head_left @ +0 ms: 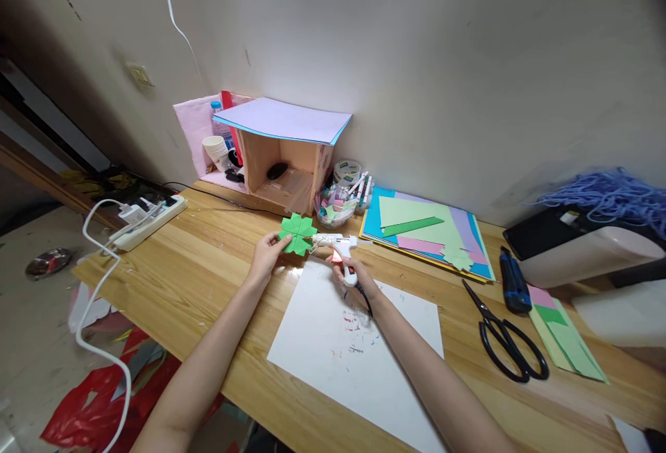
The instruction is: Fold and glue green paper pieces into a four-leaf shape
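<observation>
My left hand [269,252] pinches the left edge of a green paper flower [297,231], holding it above the wooden table. The flower has several notched petals and crease lines. In my right hand [355,275] is a white hot glue gun [336,239], gripped by its handle with the fingers around the trigger. Its nozzle points left and meets the right side of the flower; whether it touches cannot be made out. A black cord runs down from the handle over a white sheet of paper [322,331] marked with coloured smudges.
Black-handled scissors [507,342], a blue utility knife [514,281] and paper strips [567,338] lie at right. Coloured sheets [416,217] are stacked behind, bearing a light green paper flower [458,257]. A shelf box [278,168], a tub of scraps [336,207] and a power strip [150,224] stand on the table [208,259].
</observation>
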### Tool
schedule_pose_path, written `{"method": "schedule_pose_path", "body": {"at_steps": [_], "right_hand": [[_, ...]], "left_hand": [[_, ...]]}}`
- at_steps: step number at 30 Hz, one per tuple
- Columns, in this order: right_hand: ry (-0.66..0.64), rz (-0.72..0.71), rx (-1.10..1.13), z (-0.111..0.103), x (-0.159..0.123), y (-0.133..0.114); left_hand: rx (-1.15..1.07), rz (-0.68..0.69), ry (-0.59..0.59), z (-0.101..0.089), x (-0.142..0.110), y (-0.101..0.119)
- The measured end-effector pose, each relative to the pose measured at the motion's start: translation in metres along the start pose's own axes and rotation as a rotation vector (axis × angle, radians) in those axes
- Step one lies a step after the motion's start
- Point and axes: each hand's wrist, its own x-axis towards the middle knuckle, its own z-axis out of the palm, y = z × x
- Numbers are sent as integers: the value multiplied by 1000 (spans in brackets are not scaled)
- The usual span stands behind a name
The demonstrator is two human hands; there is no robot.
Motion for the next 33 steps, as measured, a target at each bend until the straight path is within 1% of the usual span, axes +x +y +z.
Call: {"method": "schedule_pose_path", "body": {"at_steps": [3,7,11,12,16,17,21,26,30,33], "right_hand": [[3,-19,66,0,0,0],[-68,12,2,0,0,-1],[-5,-13,30,0,0,0],[-6,-20,41,0,1,1],[-96,2,3,-4,3,5],[-99,9,-9,-4,4,5],[-24,-20,14,-6,6,7],[-77,28,-47,-5,5,5],[7,3,9,-2,3,3],[-19,33,5,-1,3,2]], "left_hand": [[3,1,-12,0,1,-1],[12,-2,-16,0,0,-2],[26,-8,-16,0,0,-2],[28,-11,-17,0,0,-2],[32,-18,-19,0,0,-1],[33,-21,-20,0,0,-1],[37,-34,-23,0,0,-2],[42,-40,-21,0,-1,-3],[46,-53,-21,0,-1,-2],[47,-58,-23,0,-2,-1]]}}
